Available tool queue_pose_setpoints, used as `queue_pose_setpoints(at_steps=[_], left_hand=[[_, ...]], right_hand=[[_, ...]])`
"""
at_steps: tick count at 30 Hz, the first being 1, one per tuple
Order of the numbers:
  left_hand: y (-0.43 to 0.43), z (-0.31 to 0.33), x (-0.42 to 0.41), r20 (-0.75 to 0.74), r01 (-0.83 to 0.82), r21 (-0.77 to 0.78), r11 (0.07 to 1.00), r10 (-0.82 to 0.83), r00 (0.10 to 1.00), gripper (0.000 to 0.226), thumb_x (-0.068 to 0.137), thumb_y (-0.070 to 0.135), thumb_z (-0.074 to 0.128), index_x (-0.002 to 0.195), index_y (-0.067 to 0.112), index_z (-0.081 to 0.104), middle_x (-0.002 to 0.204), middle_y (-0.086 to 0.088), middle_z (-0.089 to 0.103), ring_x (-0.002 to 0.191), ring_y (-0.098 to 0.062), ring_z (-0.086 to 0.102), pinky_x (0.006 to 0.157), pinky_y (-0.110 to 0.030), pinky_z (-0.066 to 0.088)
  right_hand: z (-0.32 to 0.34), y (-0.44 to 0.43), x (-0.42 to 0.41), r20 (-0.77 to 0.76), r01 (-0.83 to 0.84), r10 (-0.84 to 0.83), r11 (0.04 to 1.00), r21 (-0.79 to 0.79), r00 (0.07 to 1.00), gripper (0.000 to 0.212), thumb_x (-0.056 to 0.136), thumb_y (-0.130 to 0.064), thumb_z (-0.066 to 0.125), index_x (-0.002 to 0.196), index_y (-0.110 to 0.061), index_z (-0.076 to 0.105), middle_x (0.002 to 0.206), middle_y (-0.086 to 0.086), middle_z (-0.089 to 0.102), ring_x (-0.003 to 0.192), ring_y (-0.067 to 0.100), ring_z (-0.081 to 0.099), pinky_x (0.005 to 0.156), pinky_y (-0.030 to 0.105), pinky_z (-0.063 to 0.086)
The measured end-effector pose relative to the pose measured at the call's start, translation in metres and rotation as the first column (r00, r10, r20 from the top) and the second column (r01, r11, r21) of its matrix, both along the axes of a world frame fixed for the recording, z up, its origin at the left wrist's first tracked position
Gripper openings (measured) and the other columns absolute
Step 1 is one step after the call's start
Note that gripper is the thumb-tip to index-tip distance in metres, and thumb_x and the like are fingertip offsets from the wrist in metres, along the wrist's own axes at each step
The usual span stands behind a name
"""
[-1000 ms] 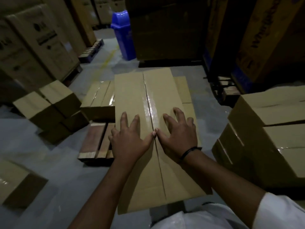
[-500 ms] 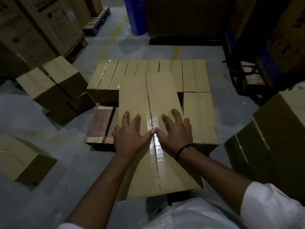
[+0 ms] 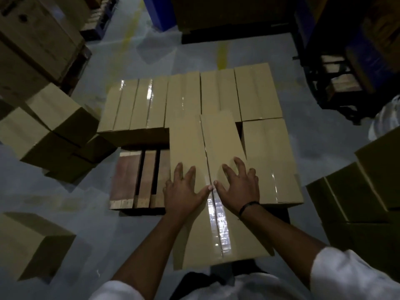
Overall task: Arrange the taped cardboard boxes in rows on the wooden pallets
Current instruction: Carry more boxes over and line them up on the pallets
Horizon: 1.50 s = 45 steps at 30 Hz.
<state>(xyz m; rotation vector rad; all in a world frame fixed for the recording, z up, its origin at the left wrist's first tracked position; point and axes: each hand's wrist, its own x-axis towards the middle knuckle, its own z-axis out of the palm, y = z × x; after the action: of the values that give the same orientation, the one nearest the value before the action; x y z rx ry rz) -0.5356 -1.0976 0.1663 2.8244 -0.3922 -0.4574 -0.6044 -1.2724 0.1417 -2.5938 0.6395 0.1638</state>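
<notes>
Taped cardboard box (image 3: 190, 148): dead centre. Its far end is up on the wooden pallet (image 3: 138, 178) and its near end hangs off toward six o'clock.
Left hand (image 3: 184, 189): flat on the lid just left of the tape seam (image 3: 218, 224), fingers straight and spread, gripping nothing.
Right hand (image 3: 238, 187): mirrors it right of the seam, fingers slightly arched, pressing rather than grasping. The two thumbs nearly meet over the seam.
Why palms down: this looks like a sliding push, with weight on the lid driving the box toward twelve o'clock, so it needs no clutching.
Back row (image 3: 184, 100): boxes side by side at twelve o'clock, likely the stop this one butts against.
Neighbour box (image 3: 270, 161): at three o'clock, with a dark wedge of gap between them at the far end, so our box sits a touch skewed.
Bare slats: showing at nine o'clock, with room for more in the front row.
Loose boxes (image 3: 49, 131): tumbled on the floor at nine to ten o'clock, with another stack (image 3: 357, 191) at four o'clock, waiting their turn.
</notes>
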Motion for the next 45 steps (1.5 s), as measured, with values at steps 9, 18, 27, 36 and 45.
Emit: queue_pose_setpoints(at_steps=[9,18,27,36,45], left_hand=[[-0.014,-0.087,0.068,-0.130,0.107,-0.046,0.993,-0.112,0.985,0.098,0.077,0.088,0.053,0.158,0.036,0.032,0.171,-0.001,0.008,0.142,-0.045,0.035,0.111,-0.056,0.037],[-0.001,-0.189,0.101,-0.384,0.251,-0.076,0.965,-0.261,0.886,0.114,0.068,0.087,0.066,0.161,0.045,0.015,0.169,0.012,-0.020,0.151,-0.047,0.014,0.118,-0.064,0.026],[-0.039,-0.271,0.131,-0.334,0.372,-0.022,0.928,-0.357,0.872,0.111,0.072,0.079,0.069,0.161,0.047,0.011,0.167,0.011,-0.026,0.152,-0.048,0.007,0.119,-0.062,0.027],[-0.066,-0.365,0.157,-0.231,0.344,-0.112,0.932,-0.361,0.903,0.113,0.068,0.083,0.069,0.160,0.047,0.015,0.169,0.015,-0.019,0.154,-0.045,0.007,0.116,-0.066,0.030],[-0.072,-0.399,0.127,-0.281,0.297,-0.070,0.952,-0.305,0.910,0.108,0.079,0.062,0.077,0.160,0.049,0.007,0.162,0.018,-0.037,0.153,-0.047,-0.009,0.116,-0.066,0.025]], right_hand=[[-0.067,-0.020,0.055,-0.197,0.027,-0.018,0.999,0.043,0.980,0.082,0.084,-0.073,0.050,0.155,-0.035,0.031,0.167,0.000,0.005,0.134,0.039,0.033,0.109,0.049,0.038],[-0.149,-0.019,0.081,-0.394,0.016,0.019,0.996,0.084,0.919,0.099,0.081,-0.071,0.063,0.160,-0.036,0.014,0.167,-0.006,-0.015,0.143,0.041,0.023,0.112,0.052,0.038],[-0.253,-0.058,0.095,-0.348,0.082,-0.037,0.990,0.115,0.937,0.103,0.076,-0.074,0.064,0.159,-0.039,0.014,0.167,-0.009,-0.017,0.144,0.041,0.020,0.113,0.054,0.037],[-0.330,-0.100,0.124,-0.307,0.034,-0.017,0.998,0.050,0.952,0.097,0.080,-0.071,0.063,0.159,-0.036,0.019,0.168,-0.001,-0.015,0.144,0.043,0.013,0.113,0.054,0.032],[-0.361,-0.103,0.101,-0.429,-0.149,0.119,0.988,-0.037,0.896,0.104,0.086,-0.070,0.056,0.160,-0.033,-0.007,0.166,0.007,-0.026,0.151,0.046,-0.015,0.117,0.067,0.010]])
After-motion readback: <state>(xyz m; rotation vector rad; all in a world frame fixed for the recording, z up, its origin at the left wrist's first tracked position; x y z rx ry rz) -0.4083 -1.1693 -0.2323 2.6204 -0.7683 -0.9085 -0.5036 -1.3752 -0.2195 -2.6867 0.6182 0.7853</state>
